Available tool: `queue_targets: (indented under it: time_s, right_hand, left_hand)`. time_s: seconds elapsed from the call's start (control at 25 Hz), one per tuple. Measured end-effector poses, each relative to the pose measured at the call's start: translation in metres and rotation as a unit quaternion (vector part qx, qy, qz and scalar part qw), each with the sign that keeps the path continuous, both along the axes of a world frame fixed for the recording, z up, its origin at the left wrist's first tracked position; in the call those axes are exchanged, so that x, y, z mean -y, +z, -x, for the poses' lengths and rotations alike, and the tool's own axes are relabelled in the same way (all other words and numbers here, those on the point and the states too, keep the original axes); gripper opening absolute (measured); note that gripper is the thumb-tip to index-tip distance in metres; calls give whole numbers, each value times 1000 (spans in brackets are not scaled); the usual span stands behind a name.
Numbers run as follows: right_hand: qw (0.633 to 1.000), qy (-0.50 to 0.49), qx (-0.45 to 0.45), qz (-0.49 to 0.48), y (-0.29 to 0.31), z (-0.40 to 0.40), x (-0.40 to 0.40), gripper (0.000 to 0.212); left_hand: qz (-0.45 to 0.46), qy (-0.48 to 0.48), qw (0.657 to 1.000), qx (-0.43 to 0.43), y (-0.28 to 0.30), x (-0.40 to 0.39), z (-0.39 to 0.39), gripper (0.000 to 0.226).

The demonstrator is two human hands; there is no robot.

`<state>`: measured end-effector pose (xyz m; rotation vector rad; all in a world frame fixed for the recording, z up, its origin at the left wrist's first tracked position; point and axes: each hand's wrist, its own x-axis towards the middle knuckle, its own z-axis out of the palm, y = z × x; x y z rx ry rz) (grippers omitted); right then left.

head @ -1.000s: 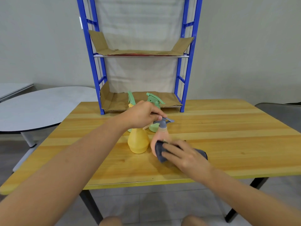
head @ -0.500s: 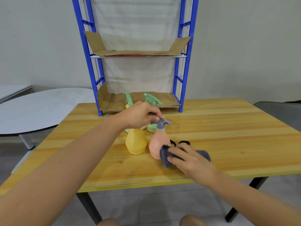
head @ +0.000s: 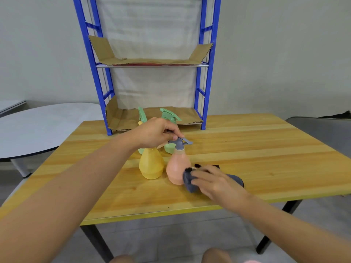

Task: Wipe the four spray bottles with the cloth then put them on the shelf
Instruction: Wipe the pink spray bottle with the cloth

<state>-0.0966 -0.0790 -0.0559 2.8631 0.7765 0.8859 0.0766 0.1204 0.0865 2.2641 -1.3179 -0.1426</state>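
A peach spray bottle (head: pixel 176 167) with a grey trigger head stands upright on the wooden table (head: pixel 256 158). My left hand (head: pixel 155 132) pinches its grey head from above. My right hand (head: pixel 214 180) presses a dark grey cloth (head: pixel 190 182) against the bottle's lower right side. A yellow spray bottle (head: pixel 151 164) stands just left of it. Behind them are two green spray bottles (head: pixel 169 148), partly hidden by my left hand. The blue shelf (head: pixel 206 76) stands at the table's back, its cardboard-lined levels holding no bottles.
A round grey table (head: pixel 38 130) stands to the left, apart from the wooden one. A grey chair back (head: pixel 322 133) is at the right edge. A small black object (head: pixel 216 166) lies behind my right hand.
My right hand has slid the cloth from the front of the peach bottle around to its lower right side. My left hand stays on the grey head.
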Motion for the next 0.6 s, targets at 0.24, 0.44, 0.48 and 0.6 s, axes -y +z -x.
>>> queue_targets:
  time_s: [0.24,0.44,0.48,0.6]
  right_hand:
    - [992,-50,63,-101,15,-21,4,24]
    - [997,-35,33,-56,3,-4,2,27]
    - [996,-38,45,-74,13,-9,-1,25]
    - [992,-44,88,-80,28,-24,-13,22]
  left_hand:
    - [3,3,1000,4,1,0,1,22]
    - [7,4,1000,6,-1,0,0,22]
    - [7,5,1000,8,-1,0,0,22]
    - [17,10,1000,12,-2,-1,2,21]
